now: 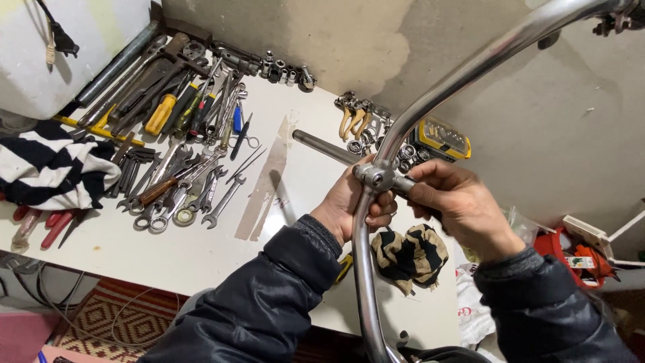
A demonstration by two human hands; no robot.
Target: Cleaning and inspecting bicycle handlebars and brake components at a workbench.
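The fingers (pixel 384 205) of the left hand (pixel 349 205) are curled tight around the chrome handlebar (pixel 430 101) just below its clamp (pixel 373 177), pinching the tube from behind. The right hand (pixel 457 205) has its fingers folded shut over a dark tool handle (pixel 403 185) that meets the clamp from the side; what kind of tool it is cannot be told, since the hand covers most of it. The handlebar is held up in the air above the near right part of the tabletop (pixel 201 249), its long bend sweeping up toward the top right and its lower run dropping toward the person's lap.

The polished tube is smooth and slick, so it could twist in the left grip if the right hand pushes hard, and the tool could slip off the small fitting and strike the knuckles. A sudden release could also swing the long bar into the things lying below it.

The tabletop is a flat white board, scuffed, with a strip of clear tape (pixel 265 181) across it. Toward its far left corner lie steel spanners (pixel 201 195), dull grey and flat, beside yellow-handled screwdrivers (pixel 161 113). A soft striped cloth (pixel 47 168) sits at the left edge, a crumpled patterned rag (pixel 413 255) near the right edge, and a yellow socket case (pixel 440 139) beyond the hands.
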